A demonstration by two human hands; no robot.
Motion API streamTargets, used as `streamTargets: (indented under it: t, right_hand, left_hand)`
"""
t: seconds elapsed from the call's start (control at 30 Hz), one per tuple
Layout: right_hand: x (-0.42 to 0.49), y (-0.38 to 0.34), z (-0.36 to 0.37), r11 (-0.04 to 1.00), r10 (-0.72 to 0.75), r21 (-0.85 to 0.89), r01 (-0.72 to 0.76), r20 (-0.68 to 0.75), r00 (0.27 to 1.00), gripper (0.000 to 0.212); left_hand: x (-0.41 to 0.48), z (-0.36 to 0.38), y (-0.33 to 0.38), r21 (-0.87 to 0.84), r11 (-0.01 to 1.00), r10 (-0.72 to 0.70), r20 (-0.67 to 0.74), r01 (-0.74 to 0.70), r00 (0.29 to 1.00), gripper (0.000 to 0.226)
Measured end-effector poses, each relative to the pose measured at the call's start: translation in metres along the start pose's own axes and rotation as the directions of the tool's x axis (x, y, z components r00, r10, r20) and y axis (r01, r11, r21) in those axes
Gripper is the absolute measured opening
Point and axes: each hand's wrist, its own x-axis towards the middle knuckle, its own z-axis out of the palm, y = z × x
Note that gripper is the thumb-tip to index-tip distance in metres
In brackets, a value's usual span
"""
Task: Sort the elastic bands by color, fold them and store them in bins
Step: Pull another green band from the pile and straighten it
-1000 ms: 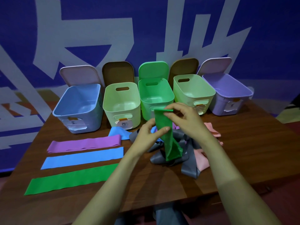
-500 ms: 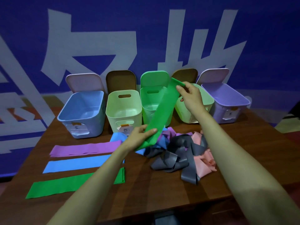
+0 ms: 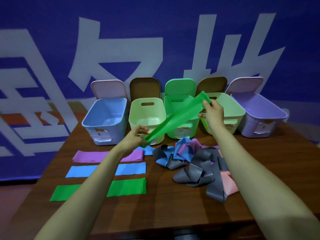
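1. We see a green elastic band point(image 3: 176, 118), a thin, smooth, ribbon-like strip. It is held taut in the air between two hands, above the dark wooden table point(image 3: 164, 213) and in front of the row of bins.
2. Its long axis runs on a diagonal. The low end is near us on the left and the high end is farther off on the right, crossing the front of the green bin point(image 3: 170, 104). The broad face shows near the top and turns almost edge-on at the bottom.
3. The right hand point(image 3: 212, 112) pinches the upper end between the thumb and close-set fingertips. The left hand point(image 3: 136, 135) has its fingers curled and pinches the lower end.
4. The bins are smooth plastic tubs with rounded corners. Beside the green one stand a blue bin point(image 3: 105, 118), a pale yellow bin point(image 3: 147, 116), a light green bin point(image 3: 230, 108) and a purple bin point(image 3: 259, 116). Their lids point(image 3: 180, 86) stand upright behind them.
5. On the left of the table three strips lie flat and parallel, their long axes running left to right. The purple band point(image 3: 90, 156) is farthest, then the blue band point(image 3: 78, 171), and the flat green band point(image 3: 126, 187) is nearest. The left forearm crosses above all three.
6. On the right a heap of bands point(image 3: 195, 163) in grey, blue, purple and pink lies crumpled in loose loops.
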Motion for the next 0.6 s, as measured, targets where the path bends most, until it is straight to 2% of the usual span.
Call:
streamTargets:
  t: [0.1, 0.17, 0.23, 0.3, 0.33, 0.37, 0.43, 0.47, 0.5, 0.57, 0.6]
  right_hand:
    - [-0.002, 0.003, 0.004, 1.000, -0.001, 0.020, 0.002, -0.038, 0.999, 0.019]
    - [-0.001, 0.006, 0.003, 1.000, 0.020, 0.017, -0.019, -0.060, 0.998, 0.018]
    - [-0.001, 0.011, 0.001, 0.999, 0.036, 0.015, -0.035, -0.058, 0.998, 0.016]
    - [-0.001, 0.015, -0.002, 0.997, 0.063, 0.046, -0.061, -0.061, 0.996, 0.013]
    - [-0.002, 0.019, -0.003, 0.995, 0.081, 0.058, -0.077, -0.070, 0.994, 0.013]
    - [-0.003, 0.021, -0.005, 0.993, 0.101, 0.068, -0.095, -0.080, 0.992, 0.012]
    - [-0.005, 0.028, -0.008, 0.989, 0.130, 0.076, -0.124, -0.089, 0.987, 0.012]
    - [-0.006, 0.031, -0.009, 0.989, 0.133, 0.074, -0.127, -0.085, 0.987, 0.012]
    - [-0.008, 0.032, -0.008, 0.989, 0.130, 0.076, -0.124, -0.081, 0.988, 0.014]
    - [-0.011, 0.033, -0.006, 0.988, 0.120, 0.109, -0.110, -0.095, 0.988, 0.015]
    - [-0.012, 0.034, -0.006, 0.985, 0.120, 0.134, -0.106, -0.107, 0.987, 0.016]
  left_hand:
    - [0.004, 0.001, -0.015, 0.109, 0.993, -0.020, -0.299, 0.054, 0.954, 0.027]
    - [0.004, -0.001, -0.020, 0.133, 0.989, -0.006, -0.418, 0.067, 0.908, 0.017]
    - [0.000, -0.001, -0.018, 0.057, 0.996, -0.045, -0.364, 0.071, 0.930, 0.017]
    - [-0.004, -0.003, -0.011, -0.281, 0.955, -0.157, -0.204, 0.096, 0.966, 0.008]
    - [-0.007, -0.006, -0.008, -0.496, 0.857, -0.206, -0.079, 0.141, 0.975, 0.007]
    - [-0.009, -0.009, -0.006, -0.676, 0.714, -0.216, 0.035, 0.182, 0.976, 0.016]
    - [-0.010, -0.013, -0.007, -0.872, 0.449, -0.157, 0.137, 0.194, 0.978, 0.038]
    - [-0.011, -0.012, -0.008, -0.913, 0.369, -0.120, 0.142, 0.177, 0.983, 0.041]
    - [-0.012, -0.009, -0.009, -0.934, 0.322, -0.103, 0.127, 0.154, 0.987, 0.034]
    - [-0.014, -0.002, -0.008, -0.954, 0.255, -0.181, 0.113, 0.158, 0.977, 0.012]
    - [-0.013, 0.002, -0.009, -0.959, 0.224, -0.240, 0.120, 0.176, 0.963, 0.014]
